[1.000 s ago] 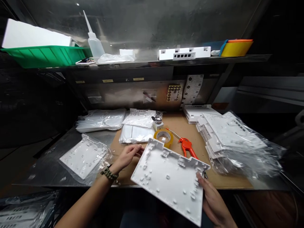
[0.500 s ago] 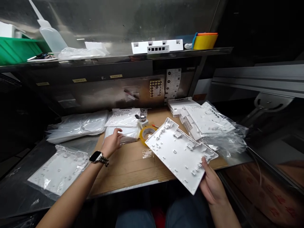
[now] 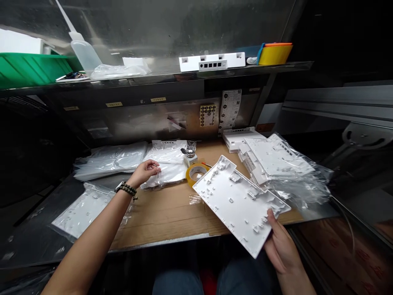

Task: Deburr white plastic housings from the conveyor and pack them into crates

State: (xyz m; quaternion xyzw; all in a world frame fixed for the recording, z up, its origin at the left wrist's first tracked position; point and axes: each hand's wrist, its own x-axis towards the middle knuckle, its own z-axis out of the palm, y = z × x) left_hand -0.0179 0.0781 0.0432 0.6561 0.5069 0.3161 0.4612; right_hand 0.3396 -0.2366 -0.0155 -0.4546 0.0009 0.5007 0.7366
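My right hand point(image 3: 284, 248) grips a white plastic housing panel point(image 3: 235, 207) by its right corner, thumb on top. The panel is tilted, its inner face with clips and posts turned up. My left hand point(image 3: 145, 172), its wrist wearing a watch and a beaded bracelet point(image 3: 127, 189), is over a small stack of clear plastic bags point(image 3: 172, 174). Its thumb and fingertips are pinched together at the edge of a thin bag, which is hard to make out. A roll of yellow tape point(image 3: 192, 177) lies between the stack and the panel.
Bagged panels point(image 3: 282, 157) are piled at right, beside unbagged housings point(image 3: 239, 137). Another bagged panel point(image 3: 87, 207) lies at left, before a thick stack of bags point(image 3: 113, 157). A small pump bottle point(image 3: 190, 155) stands behind the tape. The shelf holds a white housing point(image 3: 211, 61) and a squeeze bottle point(image 3: 86, 53).
My left hand has drawn back a little from the bag stack, its fingers now pinched, and the top bag looks rumpled. The right hand keeps the panel. The view has shifted slightly.
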